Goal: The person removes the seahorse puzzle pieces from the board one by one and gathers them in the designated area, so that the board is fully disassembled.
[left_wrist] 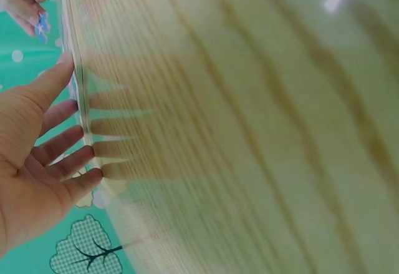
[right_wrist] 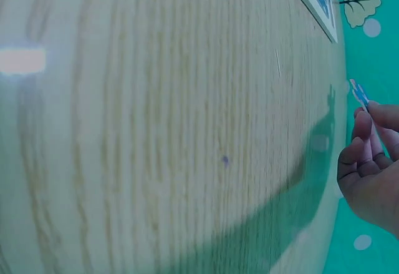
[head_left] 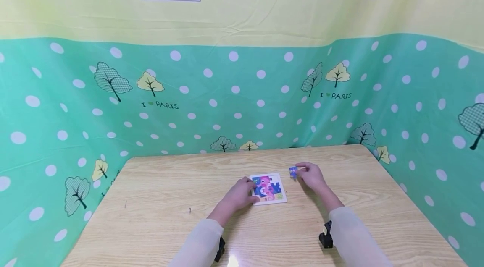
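A jigsaw puzzle (head_left: pixel 267 189) in a white square frame lies on the table, with a pink seahorse on a blue ground. Toward its upper right corner a pale patch shows among the pieces. My left hand (head_left: pixel 239 193) rests at the frame's left side, thumb and fingers spread; in the left wrist view the fingers (left_wrist: pixel 62 143) look fairly straight. Just right of the puzzle, my right hand (head_left: pixel 311 176) pinches a small blue puzzle piece (head_left: pixel 293 171) with a pale star-like mark, between thumb and fingertips. The piece (right_wrist: pixel 359 94) appears edge-on above the table in the right wrist view.
The wood-grain table (head_left: pixel 159 208) carries a small dark mark left of the puzzle. A green dotted curtain (head_left: pixel 211 103) printed with trees hangs behind the table and on both sides. Black wrist cameras (head_left: pixel 326 235) sit at the sleeves.
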A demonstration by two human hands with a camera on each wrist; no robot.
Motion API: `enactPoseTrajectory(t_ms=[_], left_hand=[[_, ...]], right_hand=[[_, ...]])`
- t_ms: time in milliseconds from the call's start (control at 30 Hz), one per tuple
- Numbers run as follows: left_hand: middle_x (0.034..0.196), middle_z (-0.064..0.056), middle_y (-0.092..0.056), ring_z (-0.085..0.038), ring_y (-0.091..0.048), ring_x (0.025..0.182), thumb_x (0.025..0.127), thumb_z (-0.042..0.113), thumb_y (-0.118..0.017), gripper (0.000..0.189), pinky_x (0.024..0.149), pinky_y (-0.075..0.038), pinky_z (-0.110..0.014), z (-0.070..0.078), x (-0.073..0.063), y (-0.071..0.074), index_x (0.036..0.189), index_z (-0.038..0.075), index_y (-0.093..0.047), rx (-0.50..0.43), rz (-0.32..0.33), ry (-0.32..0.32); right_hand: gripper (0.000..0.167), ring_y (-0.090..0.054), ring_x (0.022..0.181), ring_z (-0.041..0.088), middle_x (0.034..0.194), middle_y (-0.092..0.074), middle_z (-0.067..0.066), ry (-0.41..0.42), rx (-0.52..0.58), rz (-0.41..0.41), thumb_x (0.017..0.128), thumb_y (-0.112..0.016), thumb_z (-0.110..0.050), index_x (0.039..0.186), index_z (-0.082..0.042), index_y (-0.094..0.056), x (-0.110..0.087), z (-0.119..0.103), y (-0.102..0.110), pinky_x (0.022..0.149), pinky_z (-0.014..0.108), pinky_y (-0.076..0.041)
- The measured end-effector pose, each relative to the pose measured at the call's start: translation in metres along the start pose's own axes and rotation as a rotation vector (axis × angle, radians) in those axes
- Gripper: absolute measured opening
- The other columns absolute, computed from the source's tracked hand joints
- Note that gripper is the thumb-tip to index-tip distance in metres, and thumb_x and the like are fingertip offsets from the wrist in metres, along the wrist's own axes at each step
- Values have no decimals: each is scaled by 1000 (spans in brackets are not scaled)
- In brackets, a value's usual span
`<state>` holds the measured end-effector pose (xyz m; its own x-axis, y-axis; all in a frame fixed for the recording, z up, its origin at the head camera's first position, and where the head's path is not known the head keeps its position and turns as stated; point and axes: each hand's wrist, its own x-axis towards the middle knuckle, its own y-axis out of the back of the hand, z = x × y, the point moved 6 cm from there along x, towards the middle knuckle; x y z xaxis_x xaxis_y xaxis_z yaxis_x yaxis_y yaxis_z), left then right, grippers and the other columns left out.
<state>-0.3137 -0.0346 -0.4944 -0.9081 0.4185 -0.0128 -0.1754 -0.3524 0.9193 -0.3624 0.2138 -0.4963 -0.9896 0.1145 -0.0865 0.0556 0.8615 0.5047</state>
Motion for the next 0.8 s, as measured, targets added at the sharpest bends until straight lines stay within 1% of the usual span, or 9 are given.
enactPoseTrajectory(t_ms=[300, 433, 533, 700, 800], left_hand=[[122, -11, -55, -25, -56, 110, 81, 36, -70, 51, 99, -47, -38, 0, 0, 0, 122, 7, -60, -7, -6, 6], [121, -11, -55, -25, -56, 109, 81, 36, -71, 51, 99, -48, -39, -1, 0, 0, 122, 7, -60, -11, -7, 9], [121, -11, -55, -25, -56, 109, 81, 36, -71, 51, 99, -48, -39, -1, 0, -1, 122, 7, -60, -12, -8, 11], [123, -10, -54, -25, -55, 112, 82, 36, -70, 51, 100, -47, -37, -2, 1, -3, 123, 7, -59, -13, -12, 17], [124, -10, -54, -26, -54, 114, 82, 35, -70, 51, 101, -46, -38, -3, 2, -3, 123, 7, -59, -22, -12, 22]], right_hand=[[33, -57, 71, 20, 86, -59, 10, 11, 13, -8, 90, -56, -10, 121, 2, -57, 1, 4, 7, 55, 22, -46], [34, -56, 70, 17, 87, -60, 11, 14, 21, -6, 90, -56, -9, 122, 2, -56, 2, 4, 10, 55, 22, -46], [34, -55, 68, 15, 87, -60, 10, 2, 24, 1, 90, -56, -9, 122, 2, -56, 2, 6, 13, 56, 22, -47], [34, -56, 69, 15, 89, -59, 10, -11, 26, 7, 90, -56, -10, 123, 2, -55, 1, 8, 19, 60, 24, -51], [35, -57, 70, 16, 89, -59, 11, 0, 22, 3, 91, -55, -9, 124, 3, -54, 1, 9, 22, 62, 25, -53]])
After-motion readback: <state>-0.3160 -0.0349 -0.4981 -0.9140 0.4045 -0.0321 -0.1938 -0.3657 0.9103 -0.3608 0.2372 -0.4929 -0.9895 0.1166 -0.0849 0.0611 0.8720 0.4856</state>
